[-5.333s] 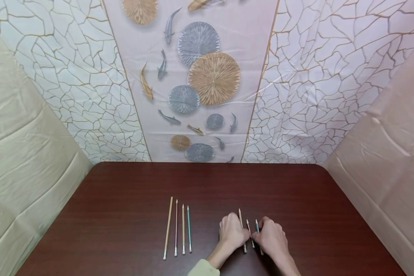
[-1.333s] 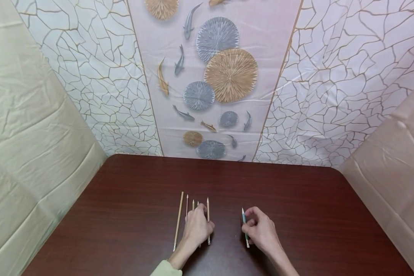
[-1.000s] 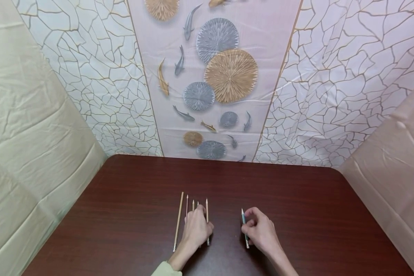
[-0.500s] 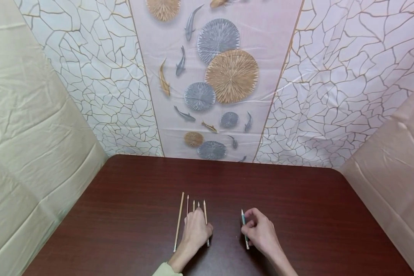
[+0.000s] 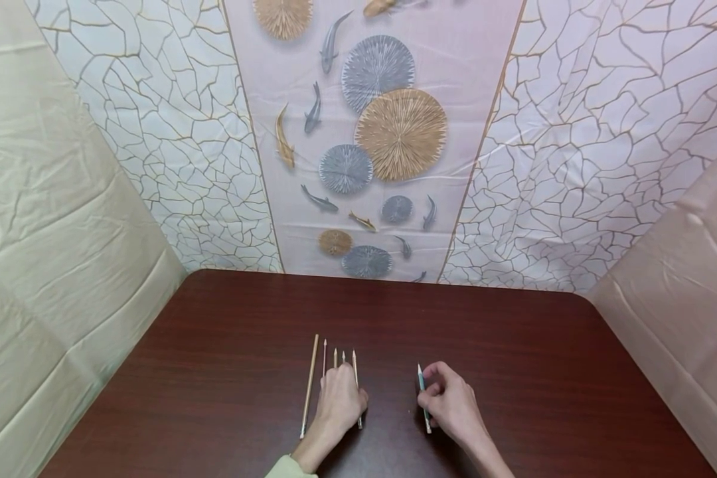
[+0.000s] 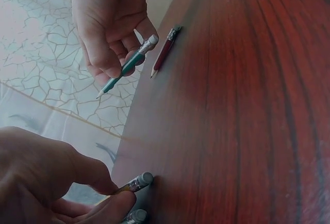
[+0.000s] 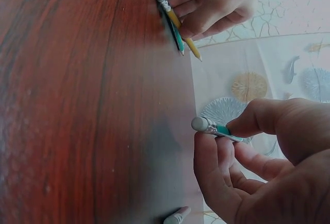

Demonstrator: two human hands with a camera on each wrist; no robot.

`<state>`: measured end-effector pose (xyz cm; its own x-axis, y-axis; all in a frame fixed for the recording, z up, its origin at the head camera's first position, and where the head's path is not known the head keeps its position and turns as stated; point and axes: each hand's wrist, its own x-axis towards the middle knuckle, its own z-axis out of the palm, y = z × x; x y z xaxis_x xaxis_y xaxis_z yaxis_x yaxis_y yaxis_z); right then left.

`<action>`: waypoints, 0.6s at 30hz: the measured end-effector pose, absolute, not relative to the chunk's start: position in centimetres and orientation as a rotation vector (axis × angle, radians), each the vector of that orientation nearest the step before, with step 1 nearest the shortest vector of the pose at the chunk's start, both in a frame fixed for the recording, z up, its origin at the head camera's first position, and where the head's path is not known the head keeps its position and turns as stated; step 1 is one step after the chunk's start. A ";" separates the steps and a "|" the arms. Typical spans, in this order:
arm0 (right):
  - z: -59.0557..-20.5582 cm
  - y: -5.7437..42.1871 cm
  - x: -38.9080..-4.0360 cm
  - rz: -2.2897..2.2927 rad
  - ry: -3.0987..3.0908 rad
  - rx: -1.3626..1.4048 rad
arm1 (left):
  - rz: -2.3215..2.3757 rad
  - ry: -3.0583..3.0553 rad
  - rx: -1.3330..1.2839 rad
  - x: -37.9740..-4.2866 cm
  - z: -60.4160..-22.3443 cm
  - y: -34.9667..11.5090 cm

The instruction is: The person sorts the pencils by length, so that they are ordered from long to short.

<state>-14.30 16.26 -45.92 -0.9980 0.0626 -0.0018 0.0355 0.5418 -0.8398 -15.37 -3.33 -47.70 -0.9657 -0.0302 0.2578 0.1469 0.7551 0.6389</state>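
My left hand (image 5: 339,398) pinches a yellow pencil (image 7: 193,49) between thumb and fingers, holding it at the right side of a row of pencils. That row has a long golden pencil (image 5: 309,388), a thin reddish pencil (image 5: 325,355), a tan pencil (image 5: 336,357) and a teal pencil (image 7: 175,37), partly hidden by the hand. Farther right, my right hand (image 5: 456,401) pinches a green pencil (image 6: 131,63), its white eraser toward me and its tip pointing away. A dark red pencil (image 6: 164,56) lies on the table beyond it, hidden in the head view.
The dark reddish-brown table (image 5: 245,312) has rounded far corners. A patterned cloth (image 5: 394,252) hangs along its back edge, and beige cloth (image 5: 125,265) closes off the sides. An eraser end (image 7: 178,216) shows at the bottom of the right wrist view.
My left hand has gone from the right-hand pencils to the row on the left, bringing the yellow pencil, which lately edged closer to the row. My right hand now pinches the green pencil.
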 end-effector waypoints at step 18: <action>-45.9 16.2 -14.2 1.477 -2.727 -0.074 | -0.954 -2.718 -0.116 -15.2 -47.9 -3.2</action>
<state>-14.19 16.19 -45.87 -0.9981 0.0609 0.0117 0.0235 0.5460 -0.8375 -15.23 -3.25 -47.91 -0.9635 -0.0101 0.2674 0.1593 0.7815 0.6032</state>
